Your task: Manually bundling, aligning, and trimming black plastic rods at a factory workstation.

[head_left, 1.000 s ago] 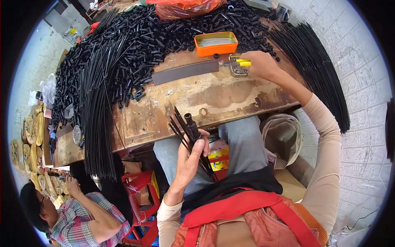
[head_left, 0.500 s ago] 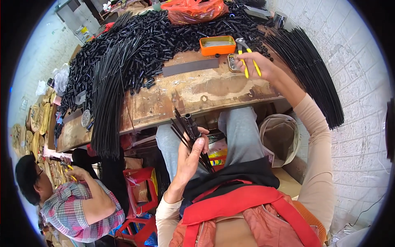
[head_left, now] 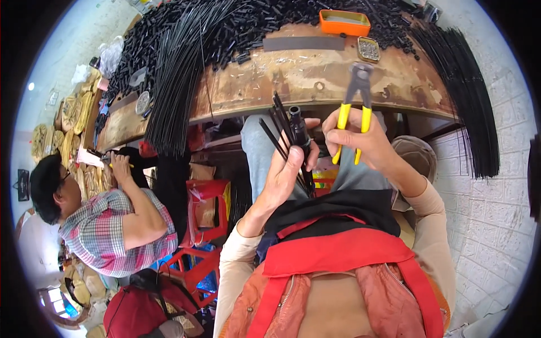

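Note:
My left hand [head_left: 290, 169] is closed round several thin black rods [head_left: 273, 138] and a black tubular piece [head_left: 298, 128], held upright above my lap. My right hand [head_left: 366, 138] grips pincers [head_left: 358, 87] by their yellow handles, which are spread apart. Their dark head points away from me, toward the workbench, and is slightly blurred. The pincers are just right of the tubular piece and apart from it. Whether anything sits in their jaws, I cannot tell.
On the wooden workbench [head_left: 282, 70] lie a heap of black tubular parts [head_left: 248, 28], two bundles of black rods [head_left: 174, 84], a grey strip [head_left: 304, 43], an orange box [head_left: 345, 23] and a tin of small metal pieces [head_left: 368, 49]. A co-worker [head_left: 121, 225] sits at left, near a red stool [head_left: 205, 208].
My right hand has brought the pincers from beside the small tin back toward me and close to my left hand. The view has shifted, and the left hand keeps its hold on the rods.

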### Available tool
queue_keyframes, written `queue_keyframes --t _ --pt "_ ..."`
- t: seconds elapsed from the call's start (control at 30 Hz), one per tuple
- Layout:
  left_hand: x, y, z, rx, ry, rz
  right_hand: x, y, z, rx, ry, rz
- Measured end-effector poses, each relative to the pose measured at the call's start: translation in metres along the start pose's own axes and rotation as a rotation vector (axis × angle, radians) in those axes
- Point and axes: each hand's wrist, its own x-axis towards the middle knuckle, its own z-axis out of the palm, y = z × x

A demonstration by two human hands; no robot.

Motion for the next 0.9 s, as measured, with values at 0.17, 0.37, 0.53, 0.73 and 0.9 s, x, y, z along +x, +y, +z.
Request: queue_keyframes --t 0.17,0.37,0.53,0.73,0.9 --pt "-0.001 0.009 0.005 0.060 -0.001 -0.025 -0.014 0.007 0.025 0.125 0.068 -0.181" --pt "0.002 0.002 0.000 0.031 -0.090 -0.045 -0.019 0.009 0.025 0.029 0.026 -0.321" --pt "0.003 0.002 0.001 0.045 -0.098 -0.052 -0.018 0.009 0.021 -0.050 0.003 -0.383" --pt "0.005 0.010 0.003 0.101 -0.109 -0.020 -0.019 0.010 0.017 -0.063 -0.039 -0.367" --pt "0.007 0.000 0.003 0.099 -0.107 0.038 -0.010 0.021 0.008 -0.162 -0.063 -0.526"
